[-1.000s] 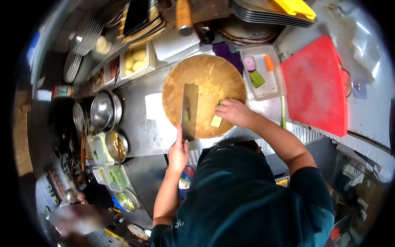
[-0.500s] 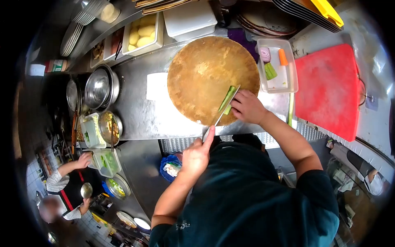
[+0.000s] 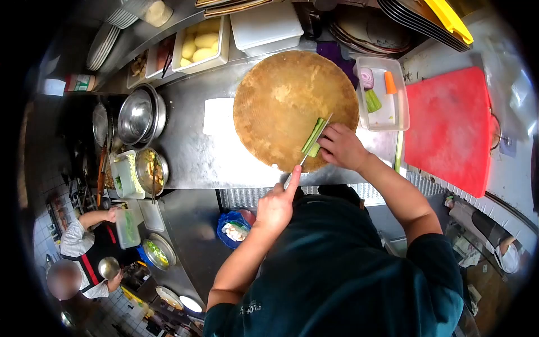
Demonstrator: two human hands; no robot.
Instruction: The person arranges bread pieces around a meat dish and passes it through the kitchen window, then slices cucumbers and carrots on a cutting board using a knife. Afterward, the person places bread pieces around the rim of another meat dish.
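My left hand (image 3: 275,208) is wrapped round the handle of a knife (image 3: 315,140), its index finger stretched along the top. The blade stands on edge against a green vegetable piece (image 3: 313,136), which looks like celery or cucumber, on a round wooden chopping block (image 3: 281,95). Curled fingers of my right hand (image 3: 342,147) press on a paler green piece (image 3: 314,150) on the blade's right side; they partly hide it. Beside the block, a clear plastic tub (image 3: 387,119) holds a cut purple onion (image 3: 366,77), a carrot piece (image 3: 390,82) and a green chunk (image 3: 373,101).
A red cutting board (image 3: 446,132) lies at the right. Metal bowls (image 3: 135,118) and a tub of peeled potatoes (image 3: 205,42) stand left and behind. Down left, a co-worker (image 3: 95,253) holds a ladle (image 3: 109,268) and a clear container (image 3: 128,227). A long green stalk (image 3: 398,151) hangs over the counter edge.
The view has shifted slightly. The knife and both my hands stay at the vegetable, with the blade turned a little. The co-worker has lifted the clear container off the tray and tilted it.
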